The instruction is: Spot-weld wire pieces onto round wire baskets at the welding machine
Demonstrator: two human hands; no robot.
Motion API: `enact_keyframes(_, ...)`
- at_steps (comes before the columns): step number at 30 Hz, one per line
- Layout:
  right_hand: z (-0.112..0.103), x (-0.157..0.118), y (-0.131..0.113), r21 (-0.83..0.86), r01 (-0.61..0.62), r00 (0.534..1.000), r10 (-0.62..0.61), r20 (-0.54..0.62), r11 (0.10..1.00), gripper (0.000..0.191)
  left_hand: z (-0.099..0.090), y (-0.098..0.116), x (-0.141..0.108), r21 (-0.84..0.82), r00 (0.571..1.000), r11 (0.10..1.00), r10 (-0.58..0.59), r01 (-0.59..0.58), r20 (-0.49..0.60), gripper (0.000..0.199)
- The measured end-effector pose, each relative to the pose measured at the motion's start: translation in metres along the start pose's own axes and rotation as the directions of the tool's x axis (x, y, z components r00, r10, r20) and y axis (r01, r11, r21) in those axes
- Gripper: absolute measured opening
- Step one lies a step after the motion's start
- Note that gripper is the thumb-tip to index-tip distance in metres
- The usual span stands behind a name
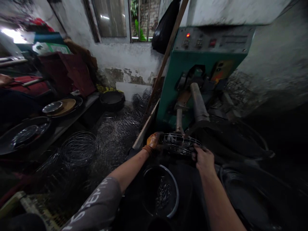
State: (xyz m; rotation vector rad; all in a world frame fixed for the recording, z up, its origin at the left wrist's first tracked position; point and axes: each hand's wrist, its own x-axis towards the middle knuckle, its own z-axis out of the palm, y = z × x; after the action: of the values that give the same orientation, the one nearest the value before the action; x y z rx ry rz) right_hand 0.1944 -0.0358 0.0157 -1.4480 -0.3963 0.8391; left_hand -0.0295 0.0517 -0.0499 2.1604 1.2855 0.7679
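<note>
Between my two hands a round wire basket [181, 148] is held at the lower arm of a green spot-welding machine [166, 83]. My left hand [154, 141], in an orange-brown glove, is closed on the basket's left side. My bare right hand [204, 156] grips its right rim with thumb and fingers. The machine's upper electrode arm [199, 102] slopes down above the basket, and the thinner lower arm [179, 119] reaches to it. Below, near my lap, sits a round bucket [176, 192] with small metal pieces [163, 192] inside.
Piled wire baskets [79, 147] cover the floor at left. A bench [84, 110] carries round pans [7, 146], and another person's hand [6, 79] shows at the far left. A wooden board [144, 131] stands beside the machine. Dark round shapes lie at right.
</note>
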Motion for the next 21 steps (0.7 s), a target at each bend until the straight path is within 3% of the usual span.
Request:
enact_keyframes(5, -0.017, 0.011, 0.005, 0.066, -0.076, 0.997, 0.077, -0.021, 0.995, 0.042, -0.008, 0.02, 0.003, 0.098, 0.986, 0.987, 0.135, -0.125, -0.099, 0.074)
enact_keyframes(12, -0.033, 0.025, 0.015, 0.055, -0.207, 0.977, 0.209, -0.043, 0.977, 0.034, -0.013, 0.043, 0.018, 0.229, 0.975, 0.949, 0.222, -0.218, 0.006, 0.079)
enact_keyframes(16, -0.031, 0.027, 0.017, 0.066, -0.224, 0.972, 0.228, -0.059, 0.972, 0.027, -0.012, 0.043, 0.018, 0.234, 0.97, 0.943, 0.242, -0.236, 0.005, 0.08)
enact_keyframes(21, -0.029, 0.027, 0.02, 0.087, -0.245, 0.966, 0.25, -0.059, 0.966, 0.025, -0.006, 0.025, 0.013, 0.171, 0.969, 0.959, 0.238, -0.225, -0.062, 0.092)
